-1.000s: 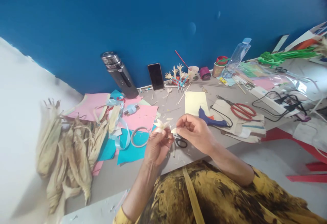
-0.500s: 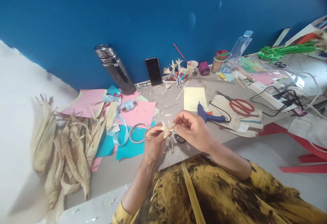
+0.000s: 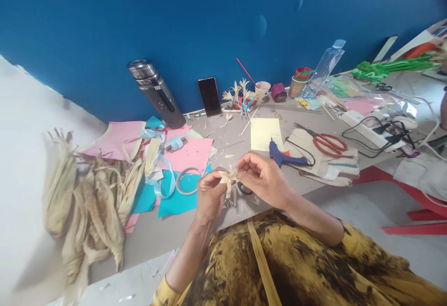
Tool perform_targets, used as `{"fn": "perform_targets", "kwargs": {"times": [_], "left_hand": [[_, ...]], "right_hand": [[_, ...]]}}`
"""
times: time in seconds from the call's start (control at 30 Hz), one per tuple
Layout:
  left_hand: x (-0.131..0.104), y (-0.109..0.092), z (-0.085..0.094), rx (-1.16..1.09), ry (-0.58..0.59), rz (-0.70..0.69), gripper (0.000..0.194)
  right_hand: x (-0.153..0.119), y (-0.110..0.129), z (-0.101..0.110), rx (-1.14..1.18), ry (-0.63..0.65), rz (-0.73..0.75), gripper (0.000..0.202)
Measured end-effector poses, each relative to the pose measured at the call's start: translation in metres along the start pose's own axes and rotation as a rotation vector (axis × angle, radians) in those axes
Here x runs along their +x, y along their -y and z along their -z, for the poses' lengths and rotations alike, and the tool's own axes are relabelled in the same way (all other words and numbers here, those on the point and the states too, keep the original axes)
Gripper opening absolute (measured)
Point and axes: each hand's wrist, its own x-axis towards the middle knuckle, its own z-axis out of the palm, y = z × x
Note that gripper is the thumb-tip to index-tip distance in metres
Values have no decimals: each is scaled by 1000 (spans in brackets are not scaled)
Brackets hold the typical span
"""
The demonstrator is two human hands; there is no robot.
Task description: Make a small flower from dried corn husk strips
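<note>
A pale flower of corn-husk strips (image 3: 228, 177) is held over the table's front edge, its petals spread. My left hand (image 3: 211, 196) pinches it from the left between thumb and fingers. My right hand (image 3: 265, 181) has its fingertips closed on the petals at the right side. Scissors with black handles (image 3: 245, 188) lie partly hidden below my right hand. A blue glue gun (image 3: 287, 158) rests just beyond that hand, and a roll of tape (image 3: 179, 182) lies left of my left hand. Dried corn husks (image 3: 98, 203) are heaped at the far left.
A steel flask (image 3: 159, 96), a phone (image 3: 209, 97) and finished husk flowers (image 3: 240, 92) stand along the blue wall. Red-handled scissors (image 3: 330, 145) lie on a folded cloth (image 3: 335, 171). To the right are a power strip (image 3: 370, 131) with cables and a plastic bottle (image 3: 324, 68).
The flower has turned slightly in my fingers, so its petals show more openly. Both hands stay almost in place. A dark shape has come in at the right edge.
</note>
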Motion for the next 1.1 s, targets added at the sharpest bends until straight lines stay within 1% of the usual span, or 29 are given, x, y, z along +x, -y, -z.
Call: {"fn": "perform_targets", "kwargs": {"times": [0.17, 0.23, 0.37, 0.47, 0.57, 0.7, 0.83, 0.93, 1.1], "left_hand": [[-1, 2, -1, 11, 29, -76, 20], [-1, 3, 0, 31, 34, -99, 20], [-2, 3, 4, 75, 20, -121, 18], [-2, 3, 8, 131, 57, -156, 14], [-2, 3, 12, 177, 103, -206, 10], [-1, 2, 15, 240, 125, -297, 5], [0, -2, 14, 297, 150, -377, 5], [-1, -6, 11, 347, 151, -385, 5], [-2, -9, 12, 324, 146, -360, 6]], "right_hand": [[-4, -2, -2, -21, -14, 47, 7], [-6, -3, -3, -82, -35, 82, 8], [-11, -2, -3, -278, -76, 163, 17], [-13, -1, -2, -377, -86, 234, 22], [-14, 0, -1, -418, -90, 265, 24], [-14, 2, -1, -442, -108, 270, 21], [-14, 1, 0, -429, -104, 262, 22], [-15, 0, 1, -387, -64, 243, 24], [-15, 1, 3, -316, 12, 188, 24]]}}
